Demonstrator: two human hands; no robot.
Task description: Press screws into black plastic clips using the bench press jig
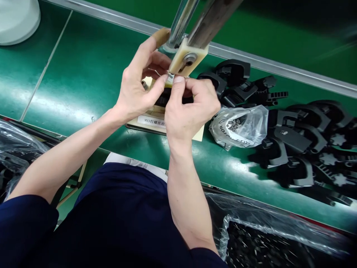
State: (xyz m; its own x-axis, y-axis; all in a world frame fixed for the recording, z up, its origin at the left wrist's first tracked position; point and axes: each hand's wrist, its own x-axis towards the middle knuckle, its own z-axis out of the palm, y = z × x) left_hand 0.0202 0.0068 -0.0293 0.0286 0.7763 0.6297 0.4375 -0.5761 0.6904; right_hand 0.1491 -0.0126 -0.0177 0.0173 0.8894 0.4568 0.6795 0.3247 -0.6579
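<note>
Both hands meet over a beige fixture block [156, 117] with a white label, which stands on the green table. My left hand [139, 83] pinches a thin bent metal wire piece [160, 73] between thumb and fingers. My right hand [189, 108] is closed, its thumb and forefinger pinching a small silvery part [170, 77] just under the cream-coloured tool head [188, 56] on metal rods. A black plastic part [164, 98] sits on the fixture, mostly hidden by the hands.
A clear bag of small screws [240, 126] lies right of the fixture. Several black plastic clamp parts [301, 141] are piled at the right. A white object [18, 18] stands at the far left corner. Plastic-lined bins [264, 230] sit below the table edge.
</note>
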